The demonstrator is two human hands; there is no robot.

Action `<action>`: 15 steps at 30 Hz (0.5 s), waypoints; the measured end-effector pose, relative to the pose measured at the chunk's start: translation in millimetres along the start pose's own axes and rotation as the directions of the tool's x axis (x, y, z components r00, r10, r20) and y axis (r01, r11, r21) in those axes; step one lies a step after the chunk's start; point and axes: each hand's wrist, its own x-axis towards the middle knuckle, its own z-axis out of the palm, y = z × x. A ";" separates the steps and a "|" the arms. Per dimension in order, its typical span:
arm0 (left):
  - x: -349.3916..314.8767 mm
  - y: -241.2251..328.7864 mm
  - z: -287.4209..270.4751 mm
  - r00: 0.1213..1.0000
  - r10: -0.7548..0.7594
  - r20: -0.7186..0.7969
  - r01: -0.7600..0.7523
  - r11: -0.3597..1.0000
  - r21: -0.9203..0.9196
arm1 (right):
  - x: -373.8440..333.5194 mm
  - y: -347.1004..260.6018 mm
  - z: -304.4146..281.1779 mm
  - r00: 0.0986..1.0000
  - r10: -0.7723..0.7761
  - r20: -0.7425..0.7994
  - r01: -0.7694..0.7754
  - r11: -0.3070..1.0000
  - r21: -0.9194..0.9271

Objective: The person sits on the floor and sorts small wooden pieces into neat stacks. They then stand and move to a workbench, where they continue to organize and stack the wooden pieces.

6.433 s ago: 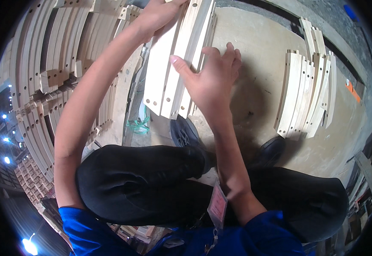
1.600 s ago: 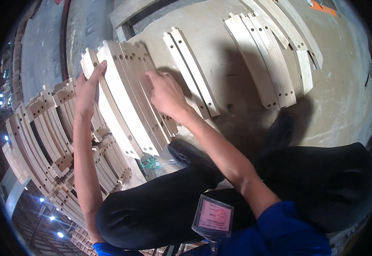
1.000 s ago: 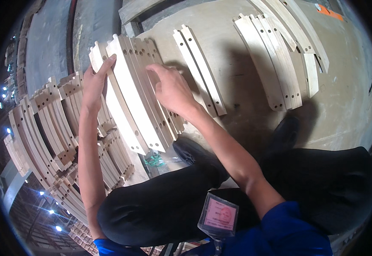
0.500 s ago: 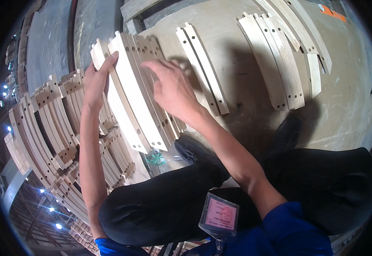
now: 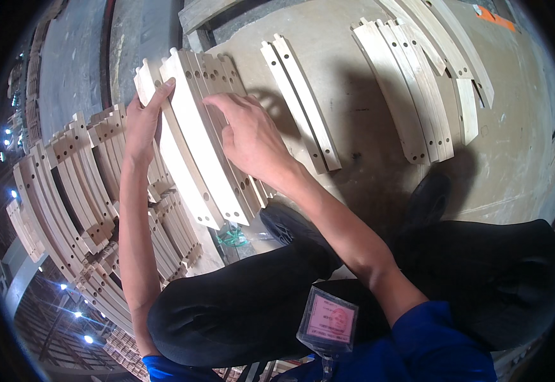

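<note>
Currently I'm gripping wooden slats [image 5: 180,162] with the left hand [image 5: 142,127]; the right hand [image 5: 252,135] is pointing across them, grip unclear.

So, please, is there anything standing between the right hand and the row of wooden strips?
Nothing visible does: the right hand is over the row of wooden strips; whether it touches them is unclear.

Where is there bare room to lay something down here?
Tan surface lies bare between the strip pair and the larger right group, and right of that group, below the orange piece. The left is crowded with bundled strips, left hand, right hand and stacked slats.
</note>
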 end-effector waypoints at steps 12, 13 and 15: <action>-2.8 11.1 8.2 0.999 0.016 0.031 -0.016 1.000 0.007 | -0.9 0.8 2.5 0.995 -0.008 -0.094 0.010 1.000 0.019; -4.8 9.6 4.4 1.000 0.007 0.022 -0.007 1.000 0.015 | 0.3 -0.4 0.1 0.988 0.053 -0.148 -0.067 0.994 -0.090; -9.6 8.3 1.1 0.998 0.048 -0.036 -0.044 0.995 0.089 | -1.3 7.5 -13.9 0.953 0.042 -0.301 -0.170 0.895 -0.412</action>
